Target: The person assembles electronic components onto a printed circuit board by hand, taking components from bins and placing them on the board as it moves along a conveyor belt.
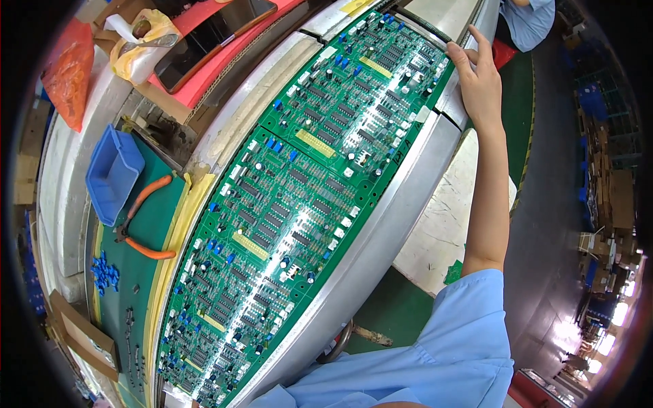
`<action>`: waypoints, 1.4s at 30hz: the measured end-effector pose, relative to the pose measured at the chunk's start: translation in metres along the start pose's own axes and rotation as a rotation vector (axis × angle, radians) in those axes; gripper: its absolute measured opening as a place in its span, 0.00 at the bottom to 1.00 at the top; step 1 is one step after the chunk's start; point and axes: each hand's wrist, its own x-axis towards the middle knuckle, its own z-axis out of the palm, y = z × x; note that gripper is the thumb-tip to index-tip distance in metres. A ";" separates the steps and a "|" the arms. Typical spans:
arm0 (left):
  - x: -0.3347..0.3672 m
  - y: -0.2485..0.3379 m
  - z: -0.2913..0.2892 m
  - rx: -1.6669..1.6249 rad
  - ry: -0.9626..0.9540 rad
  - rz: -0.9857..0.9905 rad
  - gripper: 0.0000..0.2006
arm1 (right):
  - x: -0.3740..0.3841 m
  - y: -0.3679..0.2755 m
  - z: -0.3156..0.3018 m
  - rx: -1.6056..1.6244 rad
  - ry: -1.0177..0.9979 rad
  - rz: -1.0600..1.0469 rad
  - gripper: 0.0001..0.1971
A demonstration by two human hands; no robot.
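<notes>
Green circuit boards (325, 175), full of chips, blue parts and white connectors, lie end to end between metal rails (381, 228). My right hand (481, 85) is at the far right corner of the farthest board. Its thumb and forefinger are apart, stretched toward the board's edge and the rail beside it. I see nothing held in it; the other fingers are partly hidden. The right arm reaches up along the right side in a light blue sleeve. My left hand is out of the picture.
Left of the rails are orange-handled cutters (147, 251), a blue bin (109, 166), small blue components (104, 274) and dark leaded parts (129, 336). Farther back lie a dark phone-like slab (211, 44) and a yellow bag (139, 51). Another person's blue sleeve (534, 24) shows far right.
</notes>
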 end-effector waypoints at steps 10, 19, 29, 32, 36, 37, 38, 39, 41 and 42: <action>-0.001 -0.018 0.003 -0.031 -0.048 -0.129 0.19 | -0.004 0.011 -0.011 0.062 0.013 0.044 0.27; -0.002 -0.053 -0.009 -0.045 0.028 -0.206 0.21 | 0.015 0.065 0.008 -0.048 -0.092 -0.205 0.18; -0.012 0.039 -0.003 -0.372 0.118 0.167 0.17 | 0.097 0.169 0.014 -0.182 -0.213 -0.099 0.36; -0.023 0.043 -0.005 -0.444 0.128 0.242 0.17 | 0.084 0.159 0.024 -0.288 -0.067 -0.238 0.43; -0.025 0.046 -0.005 -0.502 0.148 0.296 0.17 | 0.090 0.149 0.018 -0.330 -0.088 -0.247 0.43; -0.025 0.046 -0.005 -0.514 0.144 0.303 0.17 | 0.091 0.145 0.017 -0.342 -0.106 -0.254 0.42; -0.025 0.045 -0.005 -0.525 0.142 0.298 0.17 | 0.092 0.142 0.016 -0.354 -0.125 -0.260 0.42; -0.025 0.045 -0.008 -0.529 0.144 0.304 0.17 | 0.089 0.136 0.019 -0.374 -0.113 -0.345 0.42; -0.025 0.043 -0.007 -0.549 0.143 0.306 0.17 | 0.087 0.125 0.021 -0.420 -0.120 -0.409 0.42; -0.024 0.042 -0.007 -0.551 0.149 0.299 0.17 | 0.087 0.123 0.022 -0.466 -0.124 -0.463 0.41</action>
